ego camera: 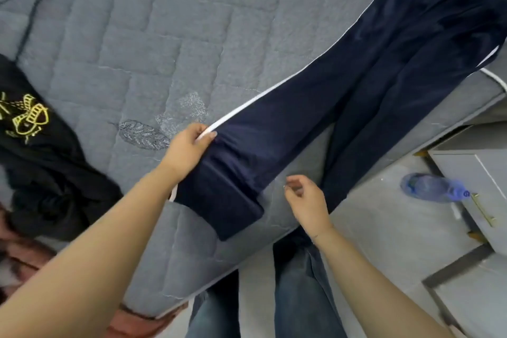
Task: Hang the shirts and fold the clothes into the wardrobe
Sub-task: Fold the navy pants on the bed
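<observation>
Basically, navy track pants lie flat on mattress; left hand pinches white-striped side seam, right hand hovers loosely curled, empty. Likely soft, slippery: grab cuffs.

Bare mattress lies between the dark trousers and the black garment.

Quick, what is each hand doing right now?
Left hand: pinching the white-striped edge of the navy trousers.
Right hand: open, fingers loosely curled, holding nothing.
</observation>
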### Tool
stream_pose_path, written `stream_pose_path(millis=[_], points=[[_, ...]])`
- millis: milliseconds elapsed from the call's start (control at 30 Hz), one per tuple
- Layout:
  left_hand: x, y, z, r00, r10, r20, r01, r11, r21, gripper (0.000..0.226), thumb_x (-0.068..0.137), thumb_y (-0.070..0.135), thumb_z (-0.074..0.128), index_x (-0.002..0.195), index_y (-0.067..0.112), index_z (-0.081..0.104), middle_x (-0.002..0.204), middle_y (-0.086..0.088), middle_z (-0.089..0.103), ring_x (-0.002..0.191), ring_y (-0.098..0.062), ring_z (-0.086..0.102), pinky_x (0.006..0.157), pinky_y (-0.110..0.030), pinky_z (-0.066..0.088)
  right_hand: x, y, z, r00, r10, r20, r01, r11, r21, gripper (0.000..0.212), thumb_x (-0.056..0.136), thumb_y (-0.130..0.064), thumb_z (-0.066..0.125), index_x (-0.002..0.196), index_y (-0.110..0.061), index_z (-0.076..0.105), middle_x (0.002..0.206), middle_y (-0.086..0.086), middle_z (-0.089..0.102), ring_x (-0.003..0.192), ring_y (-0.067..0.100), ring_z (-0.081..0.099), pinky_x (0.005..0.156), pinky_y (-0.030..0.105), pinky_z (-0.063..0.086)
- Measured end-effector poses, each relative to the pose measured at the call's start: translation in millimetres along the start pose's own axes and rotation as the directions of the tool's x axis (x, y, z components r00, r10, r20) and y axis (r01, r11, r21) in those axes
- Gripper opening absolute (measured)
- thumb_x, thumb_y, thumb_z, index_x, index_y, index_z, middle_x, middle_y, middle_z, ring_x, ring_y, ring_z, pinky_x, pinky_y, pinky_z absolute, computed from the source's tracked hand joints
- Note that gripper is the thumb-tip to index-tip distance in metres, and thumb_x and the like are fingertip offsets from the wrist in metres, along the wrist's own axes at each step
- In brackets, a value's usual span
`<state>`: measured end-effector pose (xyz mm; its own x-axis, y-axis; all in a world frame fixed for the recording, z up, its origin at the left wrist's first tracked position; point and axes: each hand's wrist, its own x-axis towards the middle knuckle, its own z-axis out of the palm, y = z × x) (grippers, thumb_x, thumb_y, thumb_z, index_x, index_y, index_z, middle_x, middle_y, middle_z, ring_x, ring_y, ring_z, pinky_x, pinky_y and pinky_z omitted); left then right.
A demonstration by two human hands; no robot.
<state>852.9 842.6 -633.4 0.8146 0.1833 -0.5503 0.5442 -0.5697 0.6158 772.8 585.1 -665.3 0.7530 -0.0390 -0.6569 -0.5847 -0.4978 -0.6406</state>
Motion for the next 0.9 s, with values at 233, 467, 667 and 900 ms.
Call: stream_pose_path(millis=[233, 467, 667, 900], points=[[60.9, -87.9, -75.0, 0.934, -0.161, 0.318, 0.118, 0.982, 0.149, 0.031, 0.086, 0.033, 0.072, 0.102, 0.007, 0.071, 0.099, -0.006, 0.072, 0.094, -0.023, 0.067, 0.092, -0.034, 0.051, 7.7, -31.9, 99.8, 0.935, 0.328, 0.136, -0.354, 0.836, 0.419, 0.016, 0.093, -0.034, 0.062, 0.101, -0.020, 0.059, 0.102, 0.001, 0.066, 0.092, 0.010, 0.064, 0.074, 0.022, 0.054], [26.2, -154.5, -100.3, 0.910, -0.149, 0.386, 0.272, 0.918, -0.288, 0.031, 0.089, 0.032, 0.068, 0.092, 0.002, 0.063, 0.084, -0.012, 0.062, 0.078, -0.022, 0.058, 0.070, -0.033, 0.045, 0.7, -72.7, 179.8, 0.918, 0.376, 0.129, -0.302, 0.448, 0.842, 0.036, 0.089, -0.024, 0.068, 0.124, -0.017, 0.060, 0.123, 0.002, 0.066, 0.113, 0.019, 0.061, 0.093, 0.034, 0.051], [54.0, -115.2, -161.7, 0.977, 0.027, 0.212, 0.065, 0.906, -0.417, 0.020, 0.091, 0.034, 0.065, 0.079, 0.019, 0.061, 0.064, 0.007, 0.067, 0.055, -0.006, 0.060, 0.048, -0.017, 0.046, 10.7, -147.7, 205.9, 0.970, 0.238, 0.043, -0.102, 0.240, 0.965, 0.031, 0.087, -0.011, 0.070, 0.117, -0.011, 0.065, 0.115, 0.002, 0.071, 0.105, 0.017, 0.067, 0.083, 0.032, 0.058], [90.1, -170.0, -242.5, 0.996, -0.070, 0.052, 0.081, 0.958, -0.273, 0.018, 0.084, 0.027, 0.073, 0.075, 0.016, 0.061, 0.064, 0.001, 0.065, 0.047, -0.004, 0.057, 0.043, -0.014, 0.045, 30.0, -190.8, 281.9, 0.943, 0.303, 0.139, -0.237, 0.317, 0.918, 0.026, 0.088, -0.009, 0.069, 0.113, -0.013, 0.062, 0.119, 0.004, 0.068, 0.105, 0.020, 0.065, 0.077, 0.033, 0.057]])
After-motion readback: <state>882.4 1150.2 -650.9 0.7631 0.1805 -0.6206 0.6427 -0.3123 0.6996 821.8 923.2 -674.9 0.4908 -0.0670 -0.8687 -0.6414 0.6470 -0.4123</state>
